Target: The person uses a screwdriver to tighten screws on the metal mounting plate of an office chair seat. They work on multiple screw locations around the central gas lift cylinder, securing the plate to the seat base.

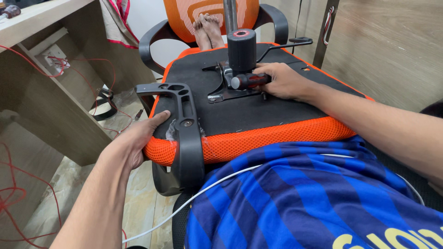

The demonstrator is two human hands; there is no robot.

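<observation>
Your left hand (134, 143): fingers spread loose against the upturned orange mesh chair seat (258, 138), beside black plastic armrest bracket (184, 124) | your right hand (284, 80): fingers clenched around black-and-red screwdriver handle (249, 81) at the seat's metal mechanism plate (226, 90).

Wooden desk (55, 106) at left, light brown, side panel facing the camera. White wall socket (54, 56) under its top, red wires (99, 76) running from it down toward the floor. More red wire (14, 193) looped at lower left. Floor (138, 203) of pale marbled tile. Black ring-shaped part (105, 107) lying on the floor beside the desk. Patterned cloth (119, 20) hanging at top, red-edged. Wooden panel (392, 50) at right, dark metal post (325, 32) along its edge. Blue striped shirt (295, 198) in foreground, thin white cable (194, 198) crossing it.
</observation>
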